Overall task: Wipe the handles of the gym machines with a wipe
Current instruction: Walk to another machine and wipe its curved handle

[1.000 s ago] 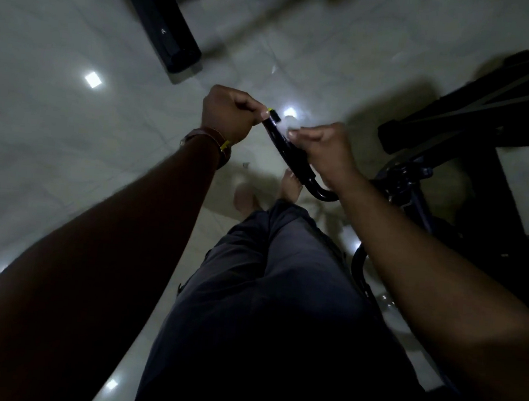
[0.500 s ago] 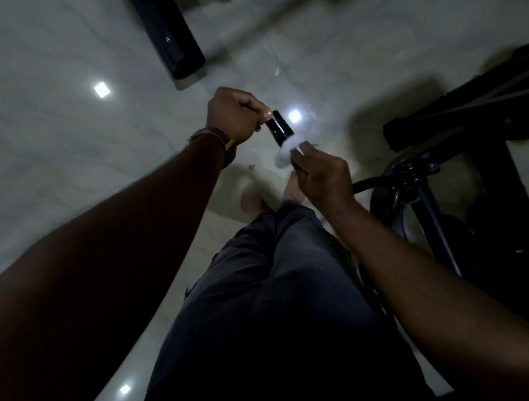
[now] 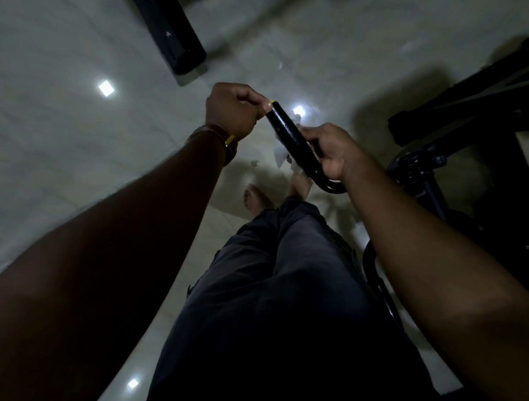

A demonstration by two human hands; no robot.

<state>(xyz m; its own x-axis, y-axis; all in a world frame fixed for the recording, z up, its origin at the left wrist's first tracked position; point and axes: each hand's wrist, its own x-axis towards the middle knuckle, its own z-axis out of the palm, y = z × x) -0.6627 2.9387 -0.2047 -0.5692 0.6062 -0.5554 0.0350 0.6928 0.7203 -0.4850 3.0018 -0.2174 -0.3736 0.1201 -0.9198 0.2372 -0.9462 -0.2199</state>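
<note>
We saw the left hand [image 3: 232, 109] pinching the free tip of the handle [image 3: 289, 138], steadying it. Mid-wipe, we judged: the right hand [image 3: 328, 151] curled round the handle's lower half, pressing the wipe [image 3: 281, 155] against it. Next likely needs sliding the wipe along toward the bend. Handle was black, glossy, curved; wipe white, crumpled, partly hidden.

Both hands [image 3: 232, 109] [image 3: 328, 150] curled, gripping
</note>
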